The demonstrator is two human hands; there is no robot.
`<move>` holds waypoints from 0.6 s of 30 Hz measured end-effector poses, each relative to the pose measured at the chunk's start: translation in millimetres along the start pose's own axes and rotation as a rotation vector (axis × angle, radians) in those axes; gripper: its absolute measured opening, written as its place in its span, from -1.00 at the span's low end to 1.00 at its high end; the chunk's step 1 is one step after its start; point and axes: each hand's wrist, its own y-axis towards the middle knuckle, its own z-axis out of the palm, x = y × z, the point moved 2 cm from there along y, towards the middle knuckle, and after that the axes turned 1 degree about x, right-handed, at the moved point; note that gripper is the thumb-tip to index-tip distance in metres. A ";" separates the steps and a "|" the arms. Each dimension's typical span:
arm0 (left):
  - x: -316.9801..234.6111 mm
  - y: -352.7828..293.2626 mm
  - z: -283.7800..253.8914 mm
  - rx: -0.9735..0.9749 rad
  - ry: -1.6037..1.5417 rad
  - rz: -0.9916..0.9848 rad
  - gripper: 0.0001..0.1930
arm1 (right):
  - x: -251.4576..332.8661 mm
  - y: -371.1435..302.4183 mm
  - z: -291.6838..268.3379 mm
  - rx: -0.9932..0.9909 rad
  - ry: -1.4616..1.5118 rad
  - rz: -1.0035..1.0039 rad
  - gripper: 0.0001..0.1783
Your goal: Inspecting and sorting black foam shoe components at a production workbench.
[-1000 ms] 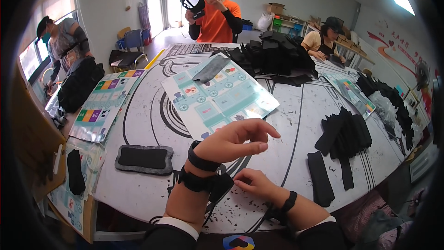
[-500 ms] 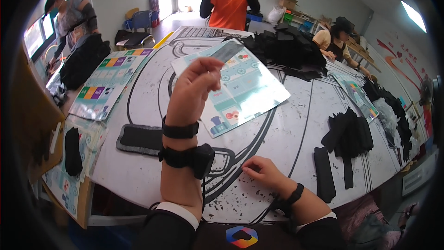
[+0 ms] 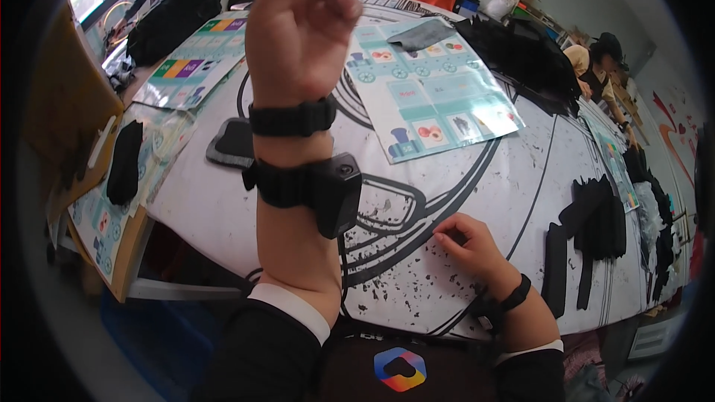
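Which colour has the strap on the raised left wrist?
Black strap; the head view shows it.

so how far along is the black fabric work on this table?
Done: black strips stacked at right. In hand: left hand raised, apparently pinching something small; right hand rests fingertips on the table among black scraps. Left: a grey-edged black pad and the dark pile beyond the picture sheet.

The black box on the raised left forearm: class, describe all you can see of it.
The box is small, black and looks like hard plastic, with a small round lens-like dot near its top. A wide black strap holds it on the forearm, below a second black band at the wrist. It hangs above the table, touching only arm and strap.
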 end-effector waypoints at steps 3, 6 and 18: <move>21.6 4.4 9.5 0.343 -0.278 -0.143 -0.79 | -1.2 -4.2 1.1 0.019 -0.017 -0.012 -0.88; 80.4 -8.4 19.8 0.142 -0.387 -0.091 -0.62 | -4.4 -3.0 2.4 0.031 -0.043 -0.041 -0.88; 110.4 -6.6 31.1 -0.052 -0.258 -0.195 -0.84 | 1.6 -2.2 3.4 0.025 -0.084 -0.154 -0.89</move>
